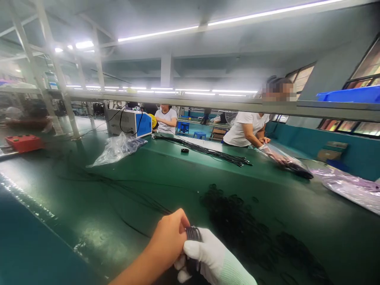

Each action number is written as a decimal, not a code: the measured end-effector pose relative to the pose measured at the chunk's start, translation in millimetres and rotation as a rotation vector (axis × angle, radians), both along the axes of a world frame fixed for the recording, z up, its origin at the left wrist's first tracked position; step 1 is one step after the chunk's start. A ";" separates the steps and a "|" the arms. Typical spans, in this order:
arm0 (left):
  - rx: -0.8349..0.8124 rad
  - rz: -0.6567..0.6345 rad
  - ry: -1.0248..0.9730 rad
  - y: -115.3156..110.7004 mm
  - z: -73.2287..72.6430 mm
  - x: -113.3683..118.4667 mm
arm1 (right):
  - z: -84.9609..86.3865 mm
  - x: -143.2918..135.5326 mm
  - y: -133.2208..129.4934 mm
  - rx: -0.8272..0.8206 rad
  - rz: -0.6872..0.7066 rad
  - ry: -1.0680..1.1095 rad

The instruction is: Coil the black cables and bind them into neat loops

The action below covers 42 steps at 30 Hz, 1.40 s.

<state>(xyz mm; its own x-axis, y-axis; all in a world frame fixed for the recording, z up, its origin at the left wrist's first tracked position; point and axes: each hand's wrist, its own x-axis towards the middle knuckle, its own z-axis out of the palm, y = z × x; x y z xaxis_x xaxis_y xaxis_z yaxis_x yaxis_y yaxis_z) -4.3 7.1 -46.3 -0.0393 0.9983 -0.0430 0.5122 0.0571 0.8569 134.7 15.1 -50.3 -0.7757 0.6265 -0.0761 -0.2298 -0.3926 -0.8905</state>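
**Thin black ringed coil [193, 233] between your hands**

Your white-gloved right hand [209, 251] is clamped on the coil, low in front of you, over the dark green table [166, 174]. Your bare left hand [170, 235] meets its left side; I cannot tell if it grips. Beyond, to the right, lies a loose pile of black rings [237, 215].
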 end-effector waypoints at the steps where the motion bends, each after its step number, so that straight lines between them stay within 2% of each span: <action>1: -0.013 -0.003 0.022 0.9 0.1 -0.6 | -1.4 -0.5 -0.9 -0.012 -0.003 -0.008; 5: 0.004 -0.015 0.076 -0.1 1.2 -1.1 | -6.9 -5.0 -5.1 -0.088 -0.046 -0.101; 8: 0.041 -0.030 0.106 -2.4 3.1 -1.5 | -9.8 -7.9 -6.2 -0.145 0.007 -0.089; 10: 0.050 -0.054 0.109 -2.0 6.0 -6.2 | -7.5 -3.5 -2.7 -0.186 -0.023 -0.068; 14: 0.125 -0.058 0.108 4.8 11.1 -26.5 | 14.1 29.6 16.0 -0.228 -0.354 -0.023; 17: 0.171 -0.113 0.292 15.1 6.0 -31.4 | 29.6 57.9 29.0 -0.209 -0.505 -0.004; 20: 0.158 -0.203 0.424 29.9 -5.2 -14.8 | 27.6 67.3 33.4 -0.205 -0.542 -0.026; 25: 0.111 -0.241 0.480 55.9 -19.8 24.5 | 11.3 55.9 31.7 -0.196 -0.563 -0.050; 28: 0.094 -0.235 0.409 61.2 -17.8 30.9 | 7.1 52.1 31.3 -0.168 -0.573 -0.053; 31: 0.066 -0.259 0.247 56.2 -8.6 25.4 | 2.5 49.7 32.2 -0.077 -0.668 -0.106; 34: 0.029 -0.323 -0.063 45.5 -6.2 21.5 | -4.4 41.5 32.7 0.008 -0.705 -0.136; 37: 0.003 -0.291 -0.372 36.2 -19.7 22.9 | -11.4 28.9 30.8 0.062 -0.688 -0.217; 39: 0.016 -0.245 -0.331 32.1 -32.8 22.8 | -15.0 23.8 27.8 -0.006 -0.659 -0.207; 42: 0.064 -0.194 -0.222 27.6 -44.4 16.7 | -14.7 28.0 21.4 -0.146 -0.495 0.013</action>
<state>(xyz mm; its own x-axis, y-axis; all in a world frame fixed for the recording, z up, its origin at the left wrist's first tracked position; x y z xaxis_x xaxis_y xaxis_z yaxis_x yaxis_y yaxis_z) 12.4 34.7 -90.8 0.1556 0.9872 0.0345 0.3079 -0.0817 0.9479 162.6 36.5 -65.0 -0.3905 0.9023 -0.1827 -0.4299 -0.3542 -0.8305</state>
